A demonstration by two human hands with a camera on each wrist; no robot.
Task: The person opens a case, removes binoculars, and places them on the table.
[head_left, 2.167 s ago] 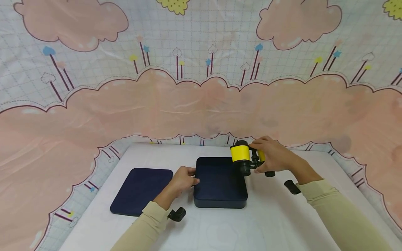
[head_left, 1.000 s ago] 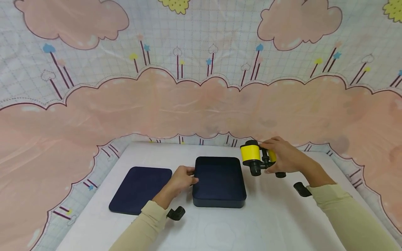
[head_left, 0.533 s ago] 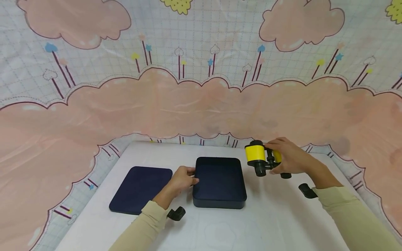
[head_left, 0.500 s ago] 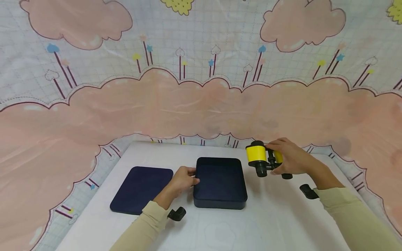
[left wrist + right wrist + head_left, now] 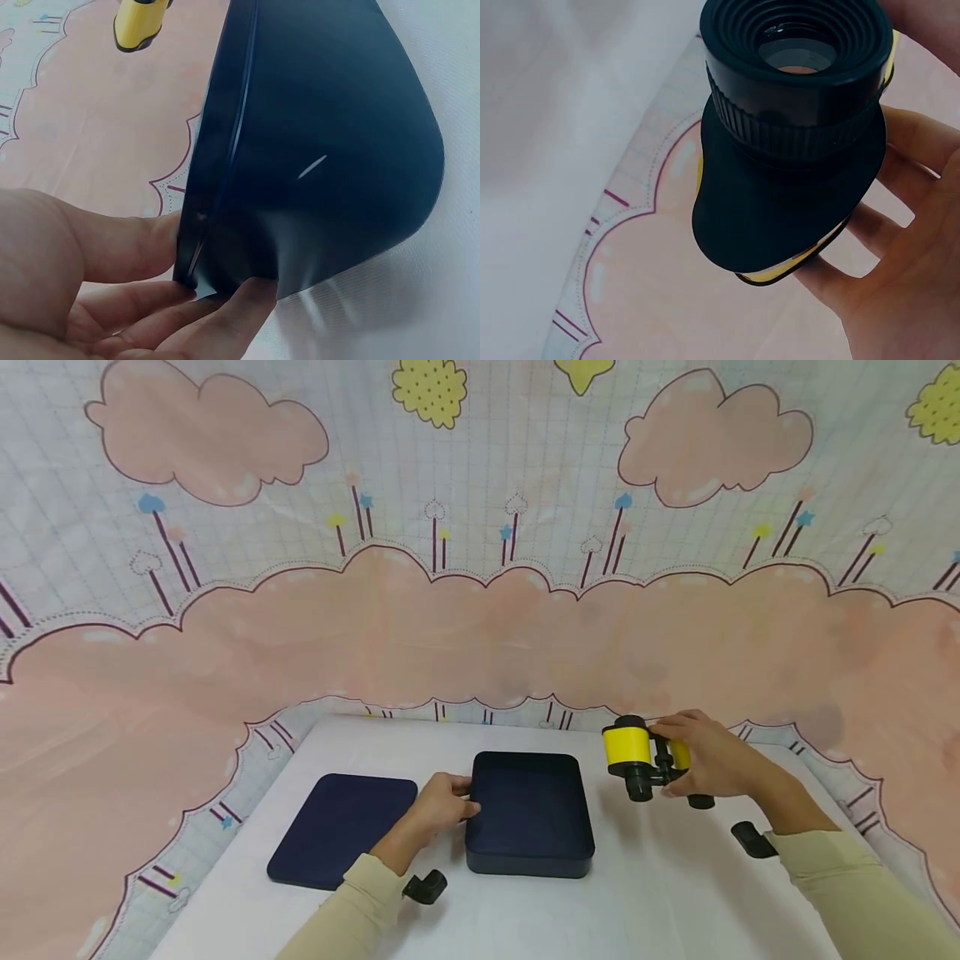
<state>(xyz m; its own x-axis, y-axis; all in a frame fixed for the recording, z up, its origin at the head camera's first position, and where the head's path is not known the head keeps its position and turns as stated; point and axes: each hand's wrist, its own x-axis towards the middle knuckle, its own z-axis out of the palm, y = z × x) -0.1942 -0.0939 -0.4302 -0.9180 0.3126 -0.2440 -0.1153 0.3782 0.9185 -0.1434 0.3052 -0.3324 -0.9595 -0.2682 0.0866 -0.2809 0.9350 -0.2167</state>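
Yellow and black binoculars (image 5: 628, 752) are in my right hand (image 5: 716, 756), lifted above the table to the right of a dark navy box (image 5: 529, 867). In the right wrist view one black eyepiece (image 5: 795, 112) faces the camera, with my fingers round the barrel behind it. My left hand (image 5: 435, 808) grips the box's left side. Seen from the left wrist, the thumb lies at the rim and the fingers touch the outer wall (image 5: 337, 135). The box stands without its cover, its dark inside visible. A flat navy lid (image 5: 337, 827) lies left of the box, partly hidden by my left arm.
All of this is on a white table (image 5: 645, 910). Behind it hangs a cloth (image 5: 450, 635) printed with pink clouds, reaching down round the table's back and sides. A small black camera sits at each wrist.
My right hand has carried the binoculars rightward, from over the box's right edge to beside it. The left hand and box keep their places. The head view has tilted up slightly.
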